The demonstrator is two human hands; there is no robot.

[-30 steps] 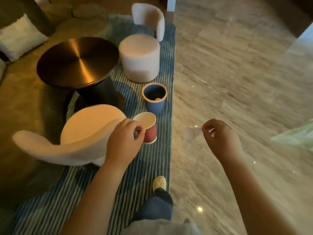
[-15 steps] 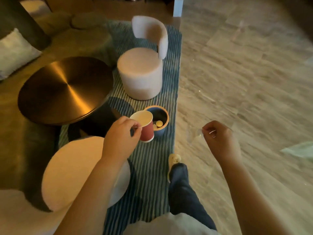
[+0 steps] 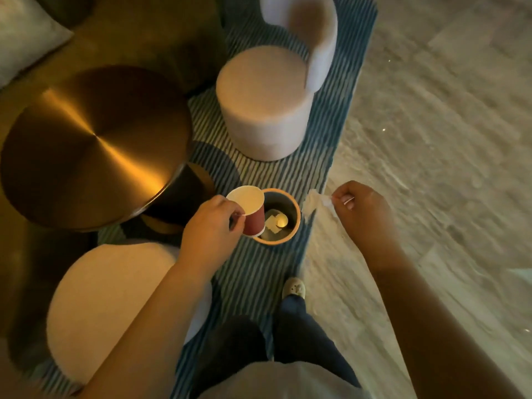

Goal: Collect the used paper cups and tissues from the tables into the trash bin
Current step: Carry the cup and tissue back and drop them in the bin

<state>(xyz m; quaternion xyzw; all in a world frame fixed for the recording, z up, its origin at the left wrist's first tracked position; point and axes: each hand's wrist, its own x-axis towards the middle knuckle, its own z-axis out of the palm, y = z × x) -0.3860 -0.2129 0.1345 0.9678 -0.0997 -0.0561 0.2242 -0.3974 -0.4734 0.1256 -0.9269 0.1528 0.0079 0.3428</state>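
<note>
A small blue trash bin (image 3: pixel 296 218) with an orange rim stands on the striped rug, with a cup and tissue lying at its bottom. My left hand (image 3: pixel 211 230) pinches the rim of a red paper cup (image 3: pixel 252 213), holding it over the bin's left edge. My right hand (image 3: pixel 361 208) pinches a white tissue (image 3: pixel 315 203) that hangs just right of the bin, above the rug's edge.
A round brass-topped table (image 3: pixel 95 145) stands to the left. A pale round chair (image 3: pixel 267 102) sits beyond the bin and another pale seat (image 3: pixel 115 306) is near my left arm. Stone floor (image 3: pixel 446 125) spreads to the right. My shoe (image 3: pixel 293 287) is on the rug.
I have stepped closer, so the bin now lies right below my hands. The cup has moved over the bin's left rim and the tissue has come nearer to the bin.
</note>
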